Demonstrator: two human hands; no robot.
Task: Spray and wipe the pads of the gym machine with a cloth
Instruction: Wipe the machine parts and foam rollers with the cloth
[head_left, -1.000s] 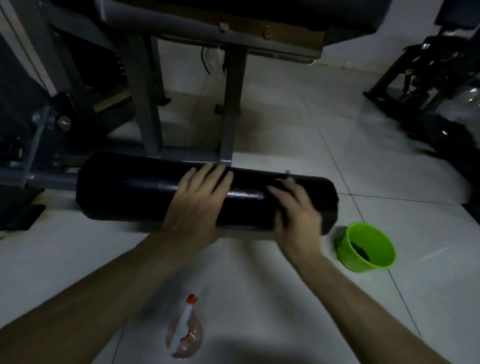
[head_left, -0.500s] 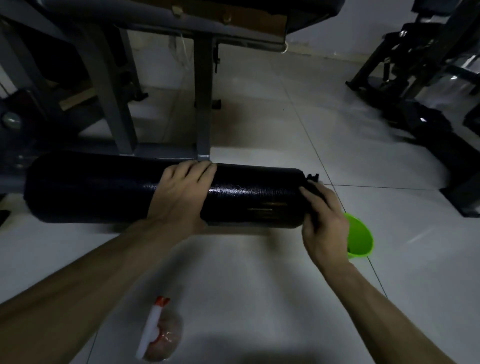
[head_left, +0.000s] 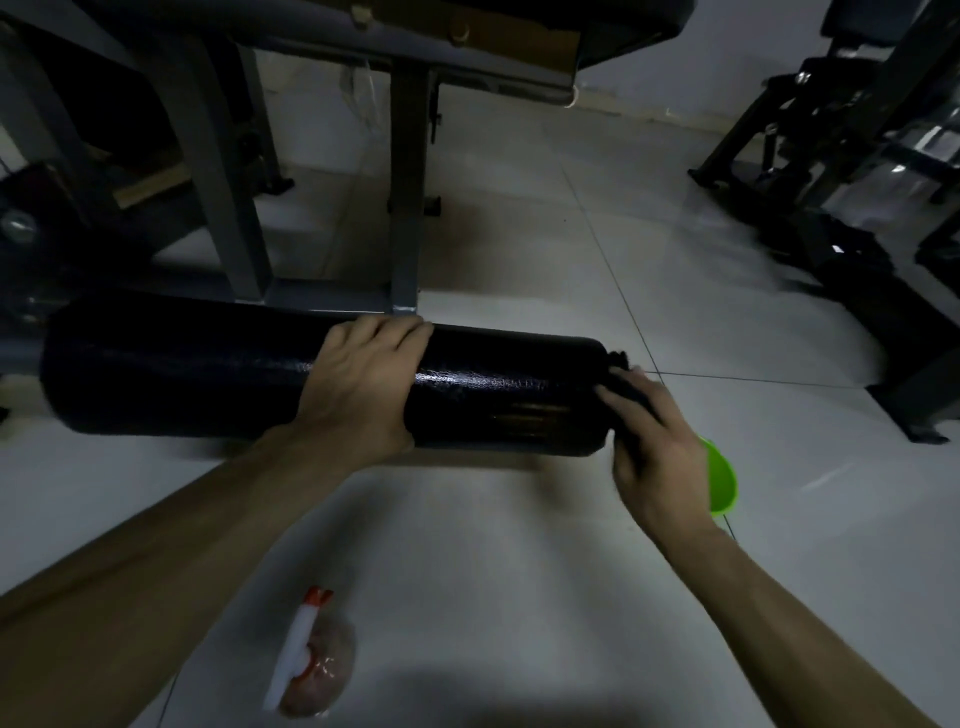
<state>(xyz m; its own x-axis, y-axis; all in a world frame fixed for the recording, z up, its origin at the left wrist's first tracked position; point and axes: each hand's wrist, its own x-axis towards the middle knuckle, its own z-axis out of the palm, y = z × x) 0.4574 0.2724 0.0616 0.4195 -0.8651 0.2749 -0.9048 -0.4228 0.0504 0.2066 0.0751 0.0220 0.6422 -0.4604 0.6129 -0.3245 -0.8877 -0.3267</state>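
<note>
A long black roller pad (head_left: 197, 374) of the gym machine lies horizontally low above the floor. My left hand (head_left: 363, 384) rests over its top near the middle, fingers curled on the far side. My right hand (head_left: 654, 447) presses a dark cloth (head_left: 621, 376) against the pad's right end face; most of the cloth is hidden under the fingers. A spray bottle (head_left: 311, 654) with a white and red head lies on the floor tiles below my arms, untouched.
A green plastic bowl (head_left: 722, 483) sits on the floor just behind my right hand. The machine's grey steel legs (head_left: 405, 208) rise behind the pad. Dark frames of another machine (head_left: 857, 218) stand at the right.
My right hand slid with the cloth from the pad's top, right of the middle, to its right end face. My left hand stayed on the pad. The view shifted right.
</note>
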